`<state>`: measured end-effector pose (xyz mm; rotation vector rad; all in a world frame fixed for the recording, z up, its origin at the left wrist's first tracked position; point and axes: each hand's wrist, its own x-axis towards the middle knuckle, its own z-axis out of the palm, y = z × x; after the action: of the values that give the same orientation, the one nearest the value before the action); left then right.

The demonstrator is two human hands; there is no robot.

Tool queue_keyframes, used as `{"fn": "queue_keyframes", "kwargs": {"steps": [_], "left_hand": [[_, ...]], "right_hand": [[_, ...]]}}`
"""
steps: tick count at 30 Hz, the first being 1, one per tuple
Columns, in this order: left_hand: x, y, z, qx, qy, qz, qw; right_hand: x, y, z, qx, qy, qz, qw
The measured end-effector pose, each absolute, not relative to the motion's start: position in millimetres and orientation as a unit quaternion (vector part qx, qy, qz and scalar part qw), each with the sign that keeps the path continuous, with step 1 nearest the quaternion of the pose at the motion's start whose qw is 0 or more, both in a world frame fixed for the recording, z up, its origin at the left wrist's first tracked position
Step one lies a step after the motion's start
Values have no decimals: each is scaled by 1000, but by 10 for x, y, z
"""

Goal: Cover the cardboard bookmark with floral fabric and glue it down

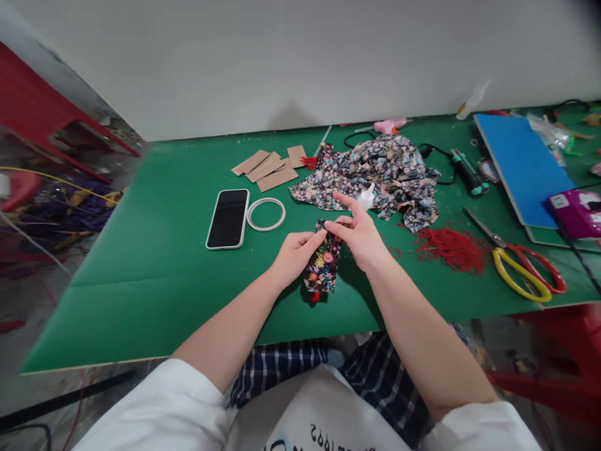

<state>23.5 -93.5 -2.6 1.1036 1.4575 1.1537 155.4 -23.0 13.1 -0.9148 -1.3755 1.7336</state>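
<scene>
Both hands meet over the middle of the green table (141, 269). My left hand (295, 254) pinches the top edge of a small dark floral fabric piece (323, 266), which hangs down toward me. My right hand (359, 235) grips the same piece from the right, with the index finger stretched out. A small white glue bottle (366, 198) stands just beyond my right hand, in front of a crumpled floral cloth (375, 172).
A black phone (228, 218) and a white ring (266, 214) lie left of the hands. Cardboard pieces (270, 168) sit behind them. To the right are red thread (451, 248), yellow-and-red scissors (521, 269), a blue board (521, 166), a pink glue gun (389, 126).
</scene>
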Motion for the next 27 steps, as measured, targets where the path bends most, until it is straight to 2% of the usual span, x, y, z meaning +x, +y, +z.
{"fn": "queue_keyframes", "kwargs": {"steps": [8,14,20,27], "left_hand": [[194,-915,-21,475,629,488,375],[201,-900,-17,453,606,526,388],[182,-899,10,472,632,520,328],[205,-913,16,471,633,512,339]], "right_hand": [[1554,-226,130,-344,-514,702,353],[1547,-235,144,-333,-541,674,377],[1547,-268,174,-358,-544,680,337],[1553,-260,149,-346,-571,661,344]]}}
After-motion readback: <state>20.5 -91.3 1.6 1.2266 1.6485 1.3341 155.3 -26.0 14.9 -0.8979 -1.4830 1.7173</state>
